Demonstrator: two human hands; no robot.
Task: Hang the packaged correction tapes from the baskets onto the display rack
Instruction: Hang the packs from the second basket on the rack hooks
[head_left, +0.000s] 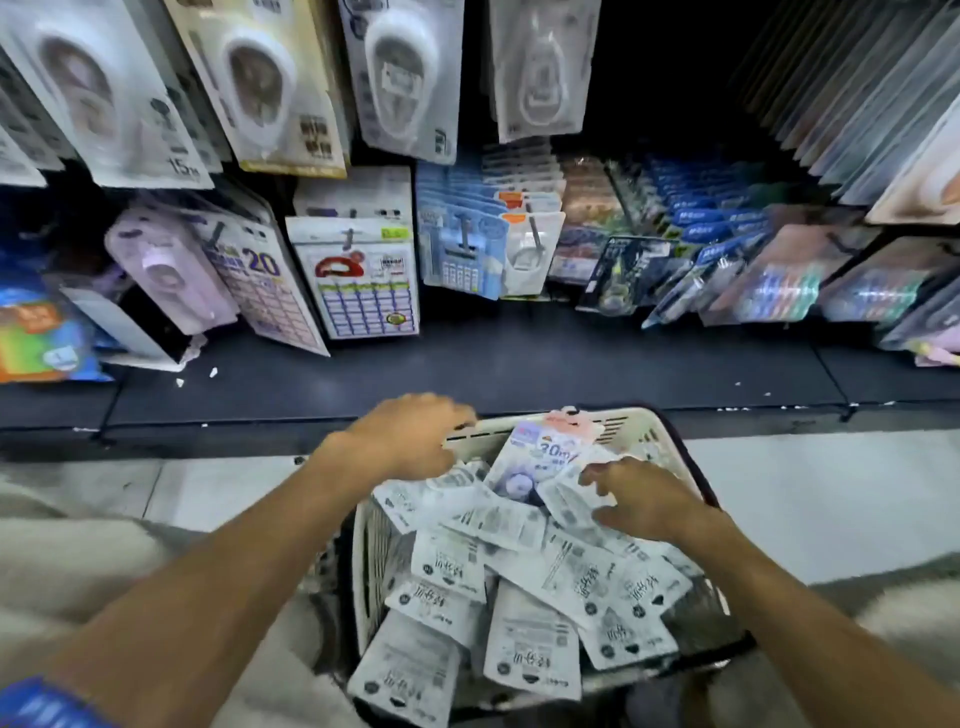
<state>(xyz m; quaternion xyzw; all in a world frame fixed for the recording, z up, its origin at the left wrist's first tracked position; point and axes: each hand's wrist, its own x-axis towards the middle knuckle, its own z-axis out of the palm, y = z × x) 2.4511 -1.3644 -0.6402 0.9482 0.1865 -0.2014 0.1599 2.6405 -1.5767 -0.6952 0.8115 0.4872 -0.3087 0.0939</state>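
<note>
Both hands are digging in the basket at lower centre. The left hand is curling over the packets; the right hand is pinching one. Next, likely lifting it toward the display rack.

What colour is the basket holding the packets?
Cream-white basket, seen clearly in the head view.

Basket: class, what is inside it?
The basket holds a heap of packets, mostly back-up, one showing its front. Both hands reach in. Lower layers and the bottom are covered.
</note>
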